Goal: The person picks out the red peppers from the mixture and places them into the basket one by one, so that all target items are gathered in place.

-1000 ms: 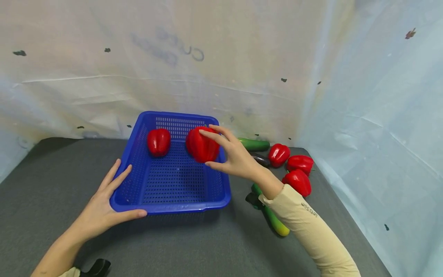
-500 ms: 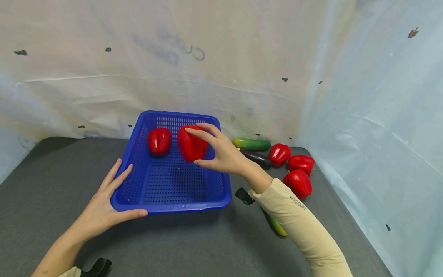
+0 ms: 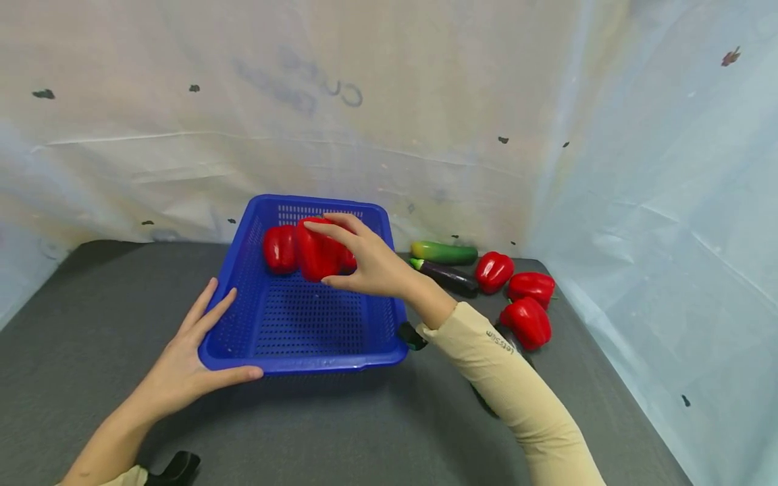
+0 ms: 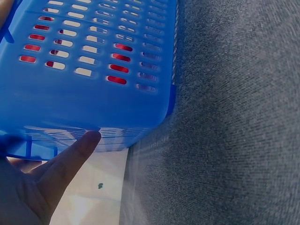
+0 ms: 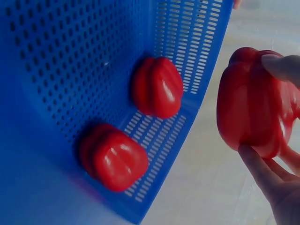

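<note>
In the head view a blue perforated basket (image 3: 304, 364) stands on the grey table, with two red bell peppers in it. One pepper (image 3: 280, 250) sits at the back left; the other (image 3: 348, 262) is mostly hidden behind my right hand (image 3: 373, 263). That hand grips a third red bell pepper (image 5: 248, 108) between thumb and fingertips, raised over the basket's back part. My left hand (image 3: 176, 368) spans the basket's front left corner, its fingers straight along the left side and its thumb along the front. In the left wrist view a straight digit touches the basket's outer wall (image 4: 84, 103).
Right of the basket lie a green cucumber-like vegetable (image 3: 445, 253), an eggplant (image 3: 446, 277) and three red bell peppers (image 3: 527, 324). Another dark, long vegetable is partly covered by my right sleeve (image 3: 504, 378). Plastic sheeting (image 3: 425, 101) hangs behind and to the right.
My right hand has carried its bell pepper leftward over the basket, nearer the back left pepper. The eggplant and cucumber-like vegetable show more now. My left hand stays at the corner.
</note>
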The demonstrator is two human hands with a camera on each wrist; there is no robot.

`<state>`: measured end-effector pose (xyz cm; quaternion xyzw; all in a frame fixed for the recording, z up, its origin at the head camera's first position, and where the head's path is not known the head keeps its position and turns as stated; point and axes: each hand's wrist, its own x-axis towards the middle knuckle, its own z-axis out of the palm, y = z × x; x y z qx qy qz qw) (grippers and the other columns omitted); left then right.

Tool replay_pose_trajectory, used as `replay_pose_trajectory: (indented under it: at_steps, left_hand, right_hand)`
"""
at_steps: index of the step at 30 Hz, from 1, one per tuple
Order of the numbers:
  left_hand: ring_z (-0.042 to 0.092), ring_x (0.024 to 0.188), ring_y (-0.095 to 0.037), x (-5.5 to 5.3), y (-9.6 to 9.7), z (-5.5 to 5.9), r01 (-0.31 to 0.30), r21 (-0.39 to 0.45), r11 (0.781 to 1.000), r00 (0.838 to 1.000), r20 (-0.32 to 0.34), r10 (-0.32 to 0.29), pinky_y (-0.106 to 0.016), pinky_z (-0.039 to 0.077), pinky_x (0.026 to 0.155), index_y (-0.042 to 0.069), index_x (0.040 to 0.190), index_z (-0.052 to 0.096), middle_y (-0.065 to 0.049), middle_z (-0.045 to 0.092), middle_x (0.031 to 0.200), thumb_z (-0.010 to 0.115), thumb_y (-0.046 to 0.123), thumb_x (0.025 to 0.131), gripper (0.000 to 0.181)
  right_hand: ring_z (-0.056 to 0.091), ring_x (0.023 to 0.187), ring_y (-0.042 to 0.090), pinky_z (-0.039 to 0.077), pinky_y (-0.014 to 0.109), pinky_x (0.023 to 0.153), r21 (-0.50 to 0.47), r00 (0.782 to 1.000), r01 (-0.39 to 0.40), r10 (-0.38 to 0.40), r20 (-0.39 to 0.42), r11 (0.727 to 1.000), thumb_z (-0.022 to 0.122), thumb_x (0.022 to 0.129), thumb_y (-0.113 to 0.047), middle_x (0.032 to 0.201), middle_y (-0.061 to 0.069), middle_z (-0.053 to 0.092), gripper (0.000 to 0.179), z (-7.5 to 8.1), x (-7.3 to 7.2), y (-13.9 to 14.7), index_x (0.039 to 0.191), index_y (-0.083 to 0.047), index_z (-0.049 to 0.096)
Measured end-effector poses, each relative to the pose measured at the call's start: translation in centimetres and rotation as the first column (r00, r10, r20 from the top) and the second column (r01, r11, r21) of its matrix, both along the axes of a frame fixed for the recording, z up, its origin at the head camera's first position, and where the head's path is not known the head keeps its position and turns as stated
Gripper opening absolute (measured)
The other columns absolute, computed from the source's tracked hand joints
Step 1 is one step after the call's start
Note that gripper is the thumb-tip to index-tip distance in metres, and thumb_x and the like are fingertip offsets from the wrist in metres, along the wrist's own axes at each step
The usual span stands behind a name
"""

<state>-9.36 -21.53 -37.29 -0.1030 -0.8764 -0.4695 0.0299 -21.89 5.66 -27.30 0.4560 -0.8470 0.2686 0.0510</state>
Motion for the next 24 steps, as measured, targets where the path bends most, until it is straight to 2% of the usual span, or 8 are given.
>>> replay_pose_trajectory:
  at_steps: [5,10,24]
  left_hand:
    - [-0.003,0.143,-0.051,-0.1,0.2,0.0,0.008,0.000,1.000,1.000,-0.007,-0.008,-0.081,0.020,0.089,0.029,0.155,0.015,0.009,-0.014,0.161,0.085,0.026,0.070,0.109]
    - [0.000,0.143,-0.050,-0.2,0.4,-0.1,0.009,-0.008,1.000,1.000,-0.016,-0.009,-0.080,0.024,0.088,0.030,0.154,0.015,0.012,-0.014,0.160,0.085,0.027,0.070,0.110]
    - [0.002,0.142,-0.052,-0.1,0.9,0.2,0.012,-0.005,1.000,1.000,-0.009,-0.012,-0.080,0.025,0.089,0.029,0.154,0.016,0.006,-0.013,0.161,0.085,0.026,0.069,0.110]
  right_hand:
    - [0.041,0.131,0.023,0.052,0.026,0.091,0.019,1.000,-0.008,0.008,0.018,1.000,0.078,0.079,-0.018,0.147,0.011,0.036,0.076,-0.4,-0.4,-0.9,0.146,-0.017,0.042]
    - [0.043,0.129,0.021,0.051,0.025,0.091,0.042,0.999,-0.003,0.002,0.036,0.999,0.078,0.080,-0.020,0.148,0.010,0.035,0.076,-0.8,-0.6,-1.6,0.146,-0.019,0.041]
    - [0.041,0.133,0.023,0.051,0.034,0.095,0.128,0.995,0.029,-0.041,0.092,0.991,0.078,0.079,-0.021,0.151,0.010,0.033,0.079,-2.3,-1.2,-3.2,0.148,-0.022,0.039]
